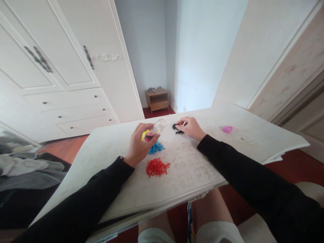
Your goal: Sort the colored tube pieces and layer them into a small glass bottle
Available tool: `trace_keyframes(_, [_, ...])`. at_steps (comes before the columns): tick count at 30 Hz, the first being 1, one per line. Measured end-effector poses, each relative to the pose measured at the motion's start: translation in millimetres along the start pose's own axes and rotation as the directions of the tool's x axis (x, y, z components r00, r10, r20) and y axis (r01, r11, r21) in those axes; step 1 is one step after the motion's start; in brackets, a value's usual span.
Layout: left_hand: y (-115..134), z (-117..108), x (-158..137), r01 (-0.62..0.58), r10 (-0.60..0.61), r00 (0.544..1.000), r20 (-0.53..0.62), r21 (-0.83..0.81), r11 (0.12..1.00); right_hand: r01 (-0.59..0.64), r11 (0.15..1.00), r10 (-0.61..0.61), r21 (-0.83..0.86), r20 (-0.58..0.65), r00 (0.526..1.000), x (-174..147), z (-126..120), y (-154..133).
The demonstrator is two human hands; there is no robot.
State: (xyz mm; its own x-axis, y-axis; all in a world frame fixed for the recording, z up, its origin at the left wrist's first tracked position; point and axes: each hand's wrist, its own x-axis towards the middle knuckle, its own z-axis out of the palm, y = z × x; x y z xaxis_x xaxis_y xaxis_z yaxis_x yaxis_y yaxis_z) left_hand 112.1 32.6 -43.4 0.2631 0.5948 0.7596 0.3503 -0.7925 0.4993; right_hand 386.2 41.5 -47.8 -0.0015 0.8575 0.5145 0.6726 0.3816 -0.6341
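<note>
My left hand (141,141) is curled around a small clear jar (160,125), which lies tilted with its round end away from me. Yellow pieces (145,135) and some pink and dark bits show between my thumb and fingers; whether they are all inside the jar I cannot tell. With fingertips pinched, my right hand (188,127) holds some small black strips (179,132) at the table surface. A heap of blue strips (157,147) lies beside my left hand. Closer to me is a heap of red strips (157,167).
The white table (187,168) has a stained top. On its right side lie a translucent pink object (227,129) and a tiny dark bit (242,138). A low wooden cabinet (157,100) stands in the far corner, a white wardrobe (73,77) on the left.
</note>
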Motion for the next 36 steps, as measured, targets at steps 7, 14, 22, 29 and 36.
trace_keyframes(7, [-3.3,0.1,0.2,0.024,-0.026,0.999,0.034,0.037,0.999,-0.089,0.94,0.105,0.331,-0.03,0.994,-0.9,-1.9,-6.7])
trace_keyframes(14, [-5.0,1.5,-0.7,0.051,-0.054,0.994,0.097,0.033,0.998,-0.113,0.913,0.089,0.392,0.079,0.993,-6.8,-0.4,-19.8])
trace_keyframes(22, [-4.1,2.0,-1.1,0.053,-0.056,0.987,0.152,0.021,0.998,-0.043,0.925,-0.006,0.377,0.128,0.992,-11.8,3.2,-28.9])
trace_keyframes(29, [-3.1,2.0,-0.7,0.018,-0.018,0.986,0.167,0.003,1.0,-0.046,0.907,-0.034,0.418,0.182,0.983,-13.9,5.0,-31.0])
trace_keyframes(36, [-1.3,1.9,-0.8,0.023,-0.024,0.984,0.175,0.012,1.0,0.062,0.9,-0.173,0.432,0.223,0.959,-13.2,3.0,-31.8])
